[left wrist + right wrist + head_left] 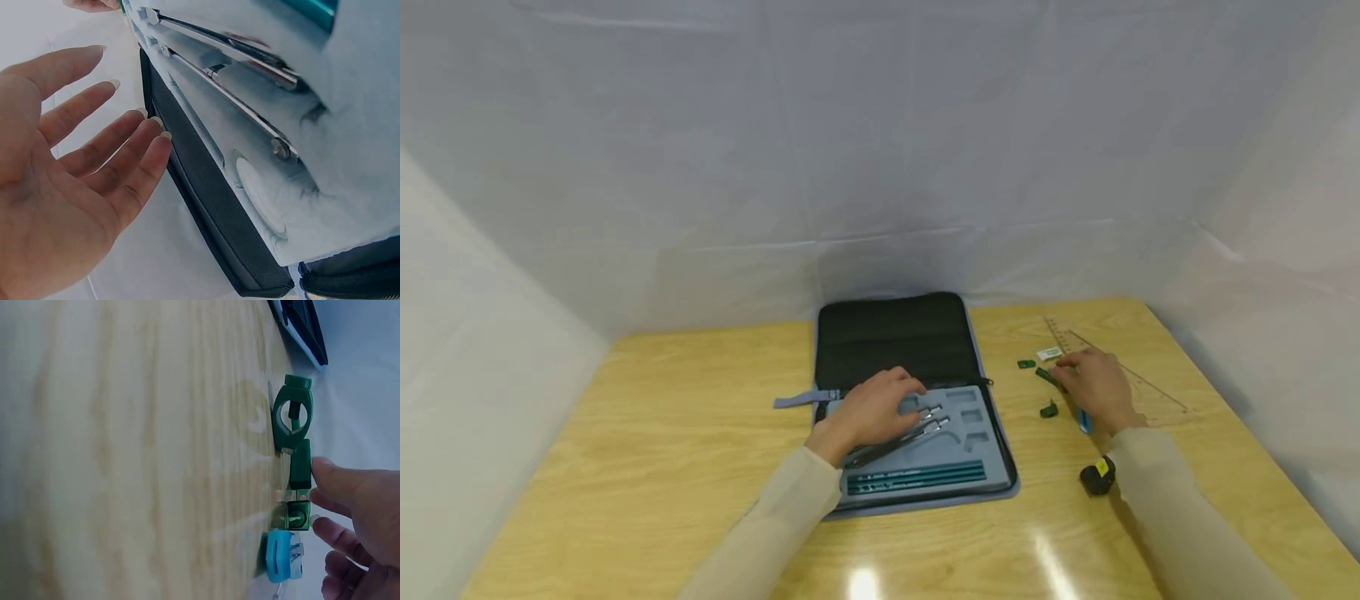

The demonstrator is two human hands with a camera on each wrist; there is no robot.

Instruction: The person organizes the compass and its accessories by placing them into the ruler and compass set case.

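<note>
My left hand (871, 408) is over an unzipped pencil case (891, 342), palm and relaxed fingers holding nothing in the left wrist view. Near it in the grey tray (917, 450) lie two metal compasses (934, 427), and dark green pencils (917, 477) lie along the front. To the right, my right hand (1093, 383) pinches a small green block (300, 465) between thumb and fingers, low over the table; the fingers' far side is hidden. Close by are a green compass attachment (292, 412), another small green piece (299, 515) and a blue sharpener-like piece (278, 556).
A white eraser (1048, 354) and a flat green piece (1026, 364) lie beyond my right hand, beside a clear set square (1138, 379). A black object with a yellow label (1097, 476) sits by my right sleeve. White sheeting (880, 167) hangs around the wooden table (677, 450).
</note>
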